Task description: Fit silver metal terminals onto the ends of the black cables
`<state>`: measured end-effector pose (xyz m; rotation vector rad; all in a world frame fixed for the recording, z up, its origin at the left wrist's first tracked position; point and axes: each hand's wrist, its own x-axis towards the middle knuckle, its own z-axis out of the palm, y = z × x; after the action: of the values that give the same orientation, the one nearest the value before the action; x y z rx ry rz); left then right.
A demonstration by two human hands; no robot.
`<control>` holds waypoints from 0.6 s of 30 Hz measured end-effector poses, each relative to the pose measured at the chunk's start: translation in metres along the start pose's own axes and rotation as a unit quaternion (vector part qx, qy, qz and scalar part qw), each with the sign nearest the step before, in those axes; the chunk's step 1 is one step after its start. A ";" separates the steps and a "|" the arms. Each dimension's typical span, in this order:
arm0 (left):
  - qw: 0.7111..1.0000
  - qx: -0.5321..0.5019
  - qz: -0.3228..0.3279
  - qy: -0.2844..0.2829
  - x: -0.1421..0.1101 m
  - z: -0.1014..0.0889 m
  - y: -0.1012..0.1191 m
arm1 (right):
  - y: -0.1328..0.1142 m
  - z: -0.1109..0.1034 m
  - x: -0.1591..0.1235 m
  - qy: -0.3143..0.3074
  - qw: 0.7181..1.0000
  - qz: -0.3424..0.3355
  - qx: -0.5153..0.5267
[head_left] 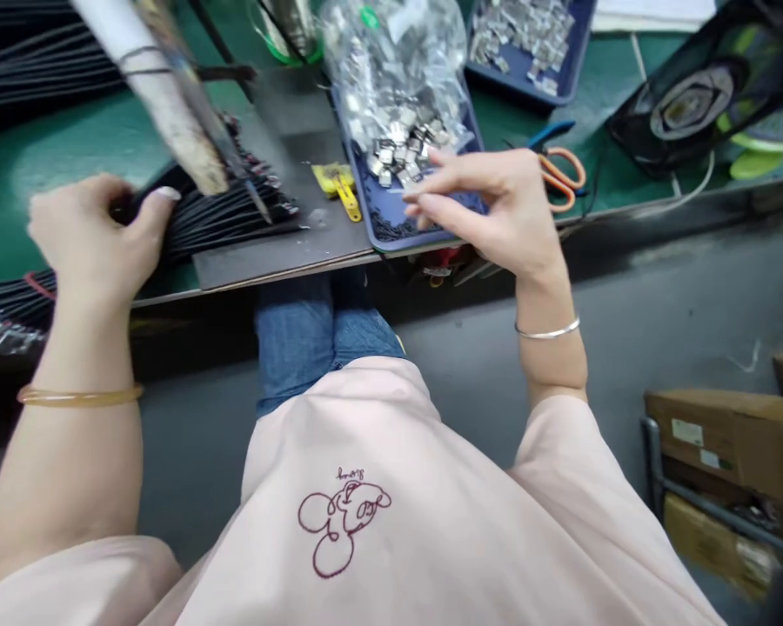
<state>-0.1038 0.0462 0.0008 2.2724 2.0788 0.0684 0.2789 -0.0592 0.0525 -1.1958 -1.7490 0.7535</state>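
My left hand (101, 230) is curled around a bundle of black cables (222, 217) on the bench, with the thumb on top and the cable ends pointing right. Over the front part of a blue tray (391, 243), my right hand (505, 204) has thumb and fingers pinched together. Whatever may be between those fingertips is too small to make out. Just beyond them, small shiny metal connector shells (401, 148) lie in the tray, partly under a clear plastic bag (398, 52). Small black pieces (391, 224) lie at the tray's near end.
Between the cables and tray lies a yellow cutter (347, 198). Scissors with orange handles (565, 178) are right of my right hand, near a black fan (692, 100). A second tray (584, 43) holds metal parts. A pale pole (170, 117) slants above the cables. Cardboard boxes (724, 435) stand lower right.
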 end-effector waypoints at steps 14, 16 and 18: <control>0.981 -0.175 0.017 -0.085 -0.009 -0.036 -0.008 | -0.042 0.035 -0.025 0.087 0.978 -0.010 -0.188; 0.983 -0.167 0.035 -0.073 -0.005 -0.034 -0.009 | -0.031 0.040 -0.024 0.054 0.975 0.005 -0.216; 0.985 -0.155 0.046 -0.066 -0.001 -0.028 -0.009 | -0.019 0.043 -0.020 0.039 0.963 0.012 -0.266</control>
<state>-0.1152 0.0464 0.0277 2.1202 1.7584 0.2221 0.2360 -0.0849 0.0434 -1.5749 -1.9355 0.2389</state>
